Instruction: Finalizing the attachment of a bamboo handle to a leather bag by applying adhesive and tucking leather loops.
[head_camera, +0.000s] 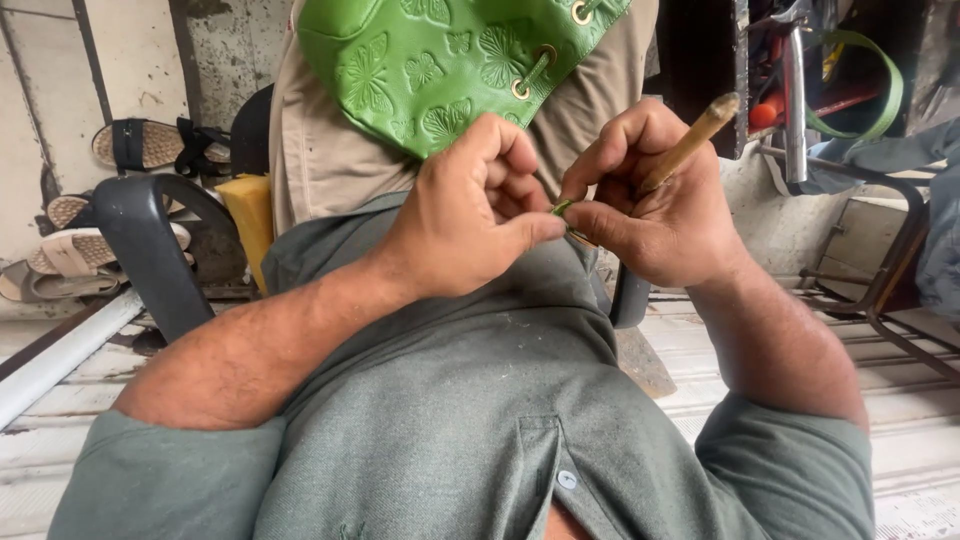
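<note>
Left hand (470, 205) and right hand (645, 195) both pinch a green cord (562, 208); the right also grips a wooden-handled tool (690, 145). Tiny grip, so the cord could easily slip.

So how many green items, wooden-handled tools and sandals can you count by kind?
Green embossed leather bag: 1
Green strap loop: 1
Thin green cord piece pinched between both hands: 1
Wooden-handled tool in right hand: 1
Sandals at left: about 4
Total: about 8
</note>
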